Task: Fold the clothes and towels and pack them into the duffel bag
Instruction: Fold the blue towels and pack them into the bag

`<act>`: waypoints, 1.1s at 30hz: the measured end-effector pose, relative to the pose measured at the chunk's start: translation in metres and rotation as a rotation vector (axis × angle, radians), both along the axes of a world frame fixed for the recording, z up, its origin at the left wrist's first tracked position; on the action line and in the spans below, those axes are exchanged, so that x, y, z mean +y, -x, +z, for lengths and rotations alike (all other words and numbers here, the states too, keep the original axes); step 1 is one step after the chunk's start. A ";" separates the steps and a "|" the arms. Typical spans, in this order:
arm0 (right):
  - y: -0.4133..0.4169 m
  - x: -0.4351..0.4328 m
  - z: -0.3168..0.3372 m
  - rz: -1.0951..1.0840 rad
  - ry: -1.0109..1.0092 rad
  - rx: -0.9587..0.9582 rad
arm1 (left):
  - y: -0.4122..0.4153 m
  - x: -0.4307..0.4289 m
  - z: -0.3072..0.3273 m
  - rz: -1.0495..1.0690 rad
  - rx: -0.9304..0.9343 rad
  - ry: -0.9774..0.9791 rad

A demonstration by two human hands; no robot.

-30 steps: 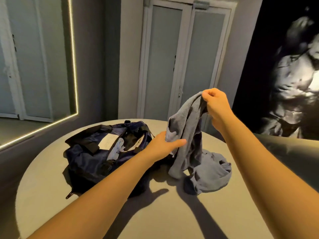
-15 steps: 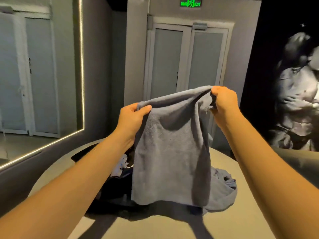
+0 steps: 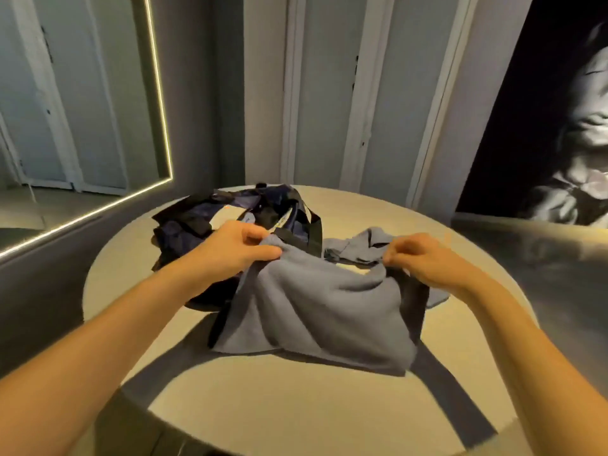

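I see my left hand (image 3: 237, 250) pinching the upper left corner of a grey terry-cloth towel (image 3: 322, 320), fingers (image 3: 263, 251) closed on the fabric with the thumb pressed against them. My right hand (image 3: 424, 261) grips the upper right corner the same way, its fingers curled tight into the cloth. Between my two hands the top edge of the towel sags a little, and the rest of it slopes down toward me, with its lower edge lying on the round beige table (image 3: 296, 406). The fabric shows soft diagonal folds running from the right corner down to the left.

Beyond my left hand sits the dark navy duffel bag (image 3: 204, 222), open at the top and slumped, with something pale visible inside that I cannot identify. Its black webbing strap (image 3: 314, 232) arches up just behind the towel's top edge, near my left fingers. To the right of the bag, behind the towel, a second grey garment (image 3: 358, 248) lies crumpled on the table, partly hidden by my right hand.

Both forearms cast long dark shadows across the tabletop toward me. A mirror with a lit edge (image 3: 158, 103) hangs on the wall at left.
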State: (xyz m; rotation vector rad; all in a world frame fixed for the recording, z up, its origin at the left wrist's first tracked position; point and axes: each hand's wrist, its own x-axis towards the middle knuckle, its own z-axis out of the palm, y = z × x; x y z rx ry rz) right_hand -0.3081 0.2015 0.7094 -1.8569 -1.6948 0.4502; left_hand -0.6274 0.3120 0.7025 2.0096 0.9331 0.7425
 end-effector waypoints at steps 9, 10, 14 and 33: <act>0.067 0.000 -0.045 0.318 -0.015 -0.063 | 0.014 -0.024 -0.049 -0.438 0.294 0.075; 0.077 0.001 -0.043 0.375 -0.013 -0.034 | 0.012 -0.027 -0.047 -0.455 0.296 0.068; 0.098 0.007 -0.049 0.528 0.077 0.005 | 0.006 -0.036 -0.037 -0.435 0.241 0.042; 0.029 0.011 0.053 0.028 -0.520 0.537 | 0.041 -0.006 -0.049 0.035 -0.116 0.160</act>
